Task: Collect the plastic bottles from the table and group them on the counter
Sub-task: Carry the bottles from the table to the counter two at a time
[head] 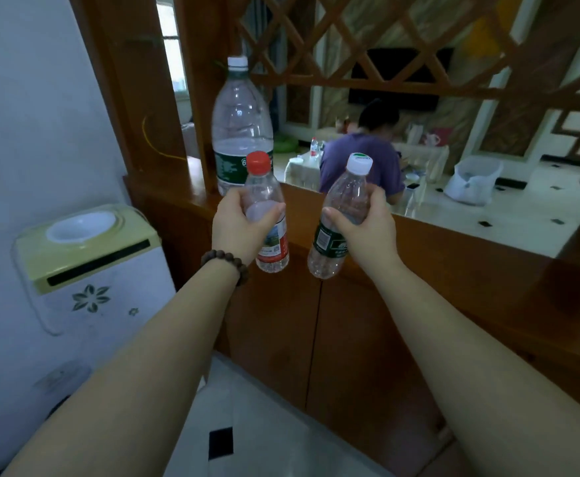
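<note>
My left hand (238, 223) grips a small clear bottle with a red cap and red label (270, 232), held upright in front of the wooden counter (453, 256). My right hand (367, 225) grips a small clear bottle with a white cap and green label (345, 197), tilted slightly to the right. Both bottles hang in the air in front of the counter's front edge. A large clear bottle with a white cap and green label (240, 125) stands upright on the counter's left end, just behind the red-capped one.
A water dispenser (89, 256) without its jug stands against the wall at the left. A wooden lattice screen (367, 46) rises above the counter. Beyond it a person in a purple shirt (360, 163) sits at a table bearing another bottle (313, 146).
</note>
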`<action>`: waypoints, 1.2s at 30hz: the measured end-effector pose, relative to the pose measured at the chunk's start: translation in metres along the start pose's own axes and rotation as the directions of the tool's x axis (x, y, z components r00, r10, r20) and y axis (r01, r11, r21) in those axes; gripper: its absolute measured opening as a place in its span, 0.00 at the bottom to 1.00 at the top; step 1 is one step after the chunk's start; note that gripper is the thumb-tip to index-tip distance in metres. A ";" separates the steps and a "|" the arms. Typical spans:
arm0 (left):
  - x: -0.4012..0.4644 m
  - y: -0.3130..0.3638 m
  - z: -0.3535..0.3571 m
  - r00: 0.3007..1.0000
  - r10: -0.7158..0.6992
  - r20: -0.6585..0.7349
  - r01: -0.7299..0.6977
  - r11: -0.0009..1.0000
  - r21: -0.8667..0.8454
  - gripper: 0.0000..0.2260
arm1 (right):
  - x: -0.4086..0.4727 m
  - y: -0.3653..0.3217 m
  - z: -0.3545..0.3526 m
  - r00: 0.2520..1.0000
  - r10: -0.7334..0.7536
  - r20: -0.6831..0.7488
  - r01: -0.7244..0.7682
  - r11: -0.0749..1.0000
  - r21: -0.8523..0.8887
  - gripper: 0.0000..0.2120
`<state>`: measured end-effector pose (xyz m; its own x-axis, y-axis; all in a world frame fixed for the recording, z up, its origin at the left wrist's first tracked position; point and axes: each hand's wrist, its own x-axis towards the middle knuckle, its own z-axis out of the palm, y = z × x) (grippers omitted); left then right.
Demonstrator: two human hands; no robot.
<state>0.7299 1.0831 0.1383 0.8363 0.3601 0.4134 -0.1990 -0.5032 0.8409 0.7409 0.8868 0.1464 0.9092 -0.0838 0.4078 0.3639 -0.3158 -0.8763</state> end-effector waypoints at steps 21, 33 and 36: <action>0.237 -0.071 0.104 0.994 -0.003 0.107 0.011 0.997 -0.081 0.27 | 0.219 0.074 0.114 0.996 0.001 -0.089 -0.022 0.971 -0.237 0.31; 0.276 -0.085 0.142 0.993 -0.038 0.109 0.041 0.999 -0.029 0.26 | 0.261 0.094 0.140 0.989 0.120 -0.090 -0.139 0.961 -0.240 0.32; 0.277 -0.089 0.147 0.995 -0.025 0.096 0.023 0.999 0.022 0.26 | 0.264 0.097 0.141 0.986 0.145 -0.088 -0.162 0.956 -0.245 0.33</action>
<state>1.0548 1.1122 0.1270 0.8863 0.2954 0.3567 -0.1684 -0.5119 0.8424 1.0447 0.9673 0.1328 0.9308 -0.2119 0.2979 0.1508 -0.5198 -0.8409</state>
